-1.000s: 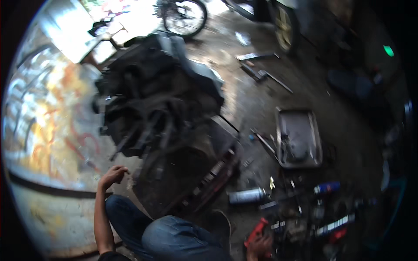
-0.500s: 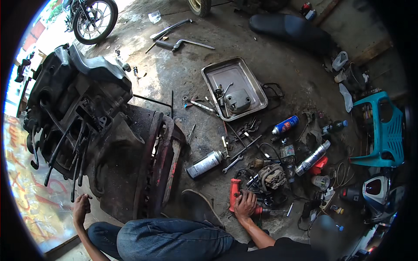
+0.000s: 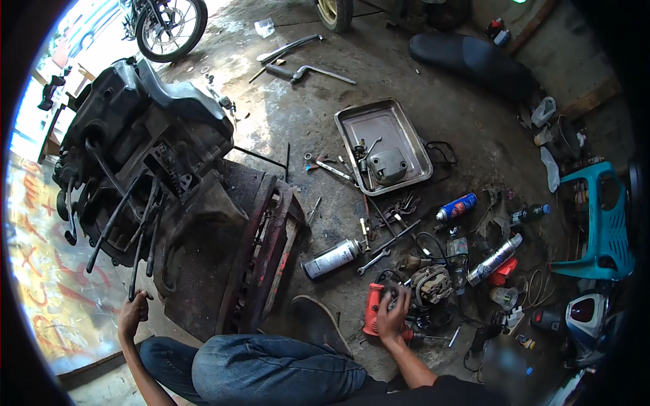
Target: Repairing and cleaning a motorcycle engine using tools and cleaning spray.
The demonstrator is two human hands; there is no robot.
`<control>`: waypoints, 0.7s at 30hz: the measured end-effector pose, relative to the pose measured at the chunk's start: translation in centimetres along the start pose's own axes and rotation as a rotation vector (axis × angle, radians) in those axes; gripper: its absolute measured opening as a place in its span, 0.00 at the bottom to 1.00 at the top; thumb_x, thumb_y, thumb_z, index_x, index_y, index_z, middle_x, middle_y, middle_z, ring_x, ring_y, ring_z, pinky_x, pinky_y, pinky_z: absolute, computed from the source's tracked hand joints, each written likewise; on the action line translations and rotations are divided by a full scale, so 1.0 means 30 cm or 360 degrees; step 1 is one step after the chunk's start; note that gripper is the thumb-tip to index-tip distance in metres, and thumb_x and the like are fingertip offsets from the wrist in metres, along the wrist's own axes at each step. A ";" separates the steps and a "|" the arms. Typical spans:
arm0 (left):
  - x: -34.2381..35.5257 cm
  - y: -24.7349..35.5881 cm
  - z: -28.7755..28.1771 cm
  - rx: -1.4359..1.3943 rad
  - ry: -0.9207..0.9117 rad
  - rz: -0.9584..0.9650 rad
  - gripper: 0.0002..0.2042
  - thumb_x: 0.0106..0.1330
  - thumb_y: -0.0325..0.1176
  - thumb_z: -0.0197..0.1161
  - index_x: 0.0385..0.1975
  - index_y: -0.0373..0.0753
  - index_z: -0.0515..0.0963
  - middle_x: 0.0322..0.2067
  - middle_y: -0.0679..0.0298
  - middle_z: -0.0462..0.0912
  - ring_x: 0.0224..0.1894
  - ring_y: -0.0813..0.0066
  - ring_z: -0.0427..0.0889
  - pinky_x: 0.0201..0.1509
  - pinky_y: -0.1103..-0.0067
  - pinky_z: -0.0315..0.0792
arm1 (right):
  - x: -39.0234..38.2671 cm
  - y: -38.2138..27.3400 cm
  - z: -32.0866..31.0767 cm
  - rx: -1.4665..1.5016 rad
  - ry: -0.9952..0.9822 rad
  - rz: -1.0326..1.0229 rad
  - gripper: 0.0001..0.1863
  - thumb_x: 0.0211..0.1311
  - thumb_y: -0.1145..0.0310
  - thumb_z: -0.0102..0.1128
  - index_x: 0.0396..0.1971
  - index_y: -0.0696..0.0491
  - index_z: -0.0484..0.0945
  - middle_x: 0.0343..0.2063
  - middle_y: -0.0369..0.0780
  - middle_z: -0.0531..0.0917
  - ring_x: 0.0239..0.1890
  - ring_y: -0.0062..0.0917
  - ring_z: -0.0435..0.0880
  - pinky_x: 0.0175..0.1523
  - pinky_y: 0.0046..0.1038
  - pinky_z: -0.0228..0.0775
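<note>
My left hand point(image 3: 134, 315) is closed, its curled fingers at the lower end of a dark lever point(image 3: 133, 274) that hangs from an upturned motorcycle body or frame assembly point(image 3: 152, 159). Whatever its fingers hold, if anything, is hidden. My right hand point(image 3: 393, 314) is just over a red power drill point(image 3: 372, 310) lying on the floor, its fingers bent but apart from the thumb. Just beyond that hand lies a greasy finned engine part point(image 3: 432, 284). A thin bit point(image 3: 433, 337) sticks out from the drill toward the right.
A spray can point(image 3: 332, 258) and a wrench point(image 3: 374, 262) lie ahead of my shoe point(image 3: 318, 325). Farther off stands a metal tray point(image 3: 423, 159) with a grey cover point(image 3: 387, 166). At right are a silver can point(image 3: 495, 258) and a teal stool point(image 3: 599, 223); a black seat point(image 3: 467, 57) lies behind.
My right hand has lifted its fingers off the drill and shifted toward the engine part. My left hand now meets the lever's end. The whole view has swung, so things sit farther right.
</note>
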State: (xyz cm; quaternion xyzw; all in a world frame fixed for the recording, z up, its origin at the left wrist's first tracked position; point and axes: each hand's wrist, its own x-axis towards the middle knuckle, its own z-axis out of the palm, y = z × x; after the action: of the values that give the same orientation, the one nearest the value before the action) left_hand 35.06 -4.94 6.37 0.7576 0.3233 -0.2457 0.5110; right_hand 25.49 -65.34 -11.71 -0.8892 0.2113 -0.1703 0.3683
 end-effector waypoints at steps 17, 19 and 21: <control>-0.279 0.207 0.176 0.0720 0.0576 0.0646 0.17 0.74 0.42 0.53 0.40 0.33 0.79 0.29 0.61 0.81 0.31 0.75 0.76 0.39 0.77 0.72 | 1.159 0.107 0.728 -0.0898 -0.0674 -0.0444 0.14 0.62 0.78 0.51 0.47 0.59 0.77 0.46 0.53 0.78 0.44 0.52 0.82 0.48 0.47 0.76; -0.359 0.270 0.213 0.0654 0.0706 0.0658 0.16 0.74 0.42 0.54 0.40 0.32 0.79 0.30 0.59 0.81 0.32 0.73 0.78 0.40 0.76 0.72 | 1.156 0.081 0.739 -0.1070 -0.0704 -0.0682 0.11 0.61 0.78 0.51 0.43 0.61 0.76 0.46 0.54 0.78 0.43 0.51 0.83 0.45 0.47 0.77; -0.437 0.334 0.252 0.0639 0.0861 0.0670 0.15 0.73 0.40 0.56 0.40 0.32 0.79 0.32 0.55 0.82 0.35 0.70 0.81 0.42 0.74 0.73 | 1.115 0.029 0.738 -0.1036 -0.0732 -0.0770 0.11 0.61 0.79 0.51 0.43 0.62 0.76 0.46 0.55 0.78 0.43 0.51 0.83 0.45 0.47 0.77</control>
State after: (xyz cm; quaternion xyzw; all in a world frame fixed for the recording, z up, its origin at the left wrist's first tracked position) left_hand 33.38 -17.83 19.05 0.9295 0.2296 0.0146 0.2883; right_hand 63.95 -69.77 -22.28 -0.9969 -0.0468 0.0254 0.0571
